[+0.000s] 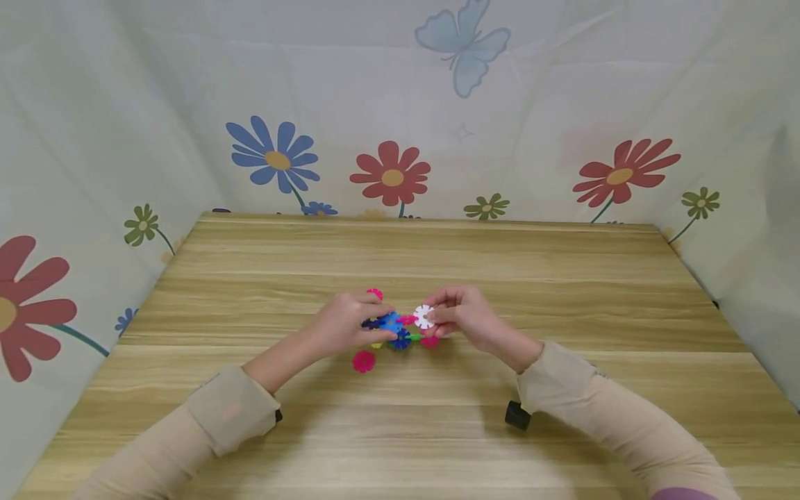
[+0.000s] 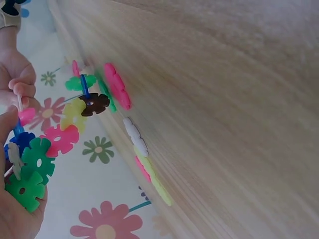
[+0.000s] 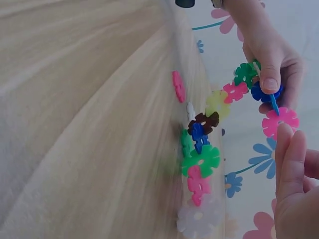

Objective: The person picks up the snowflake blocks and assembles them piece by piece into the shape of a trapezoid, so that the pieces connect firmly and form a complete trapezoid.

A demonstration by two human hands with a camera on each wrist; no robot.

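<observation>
A chain of interlocking plastic snowflake discs hangs from my left hand (image 1: 346, 323), whose fingers and thumb grip its blue end disc (image 1: 392, 322). Below that grip the chain runs through green (image 2: 39, 162), pink (image 2: 61, 139), yellow (image 3: 218, 103) and brown (image 3: 205, 122) discs. Between finger and thumb, my right hand (image 1: 471, 319) pinches a white disc (image 1: 423, 317) at the edge of the chain's pink end disc (image 3: 280, 123). In the right wrist view, my right fingers mostly hide the white disc.
Loose discs lie on the wooden table (image 1: 400, 430) around and beneath the chain, among them a pink disc (image 1: 364, 361) below my left hand and a white disc (image 2: 135, 136). A flower-printed cloth (image 1: 350, 90) hangs behind the table's back edge.
</observation>
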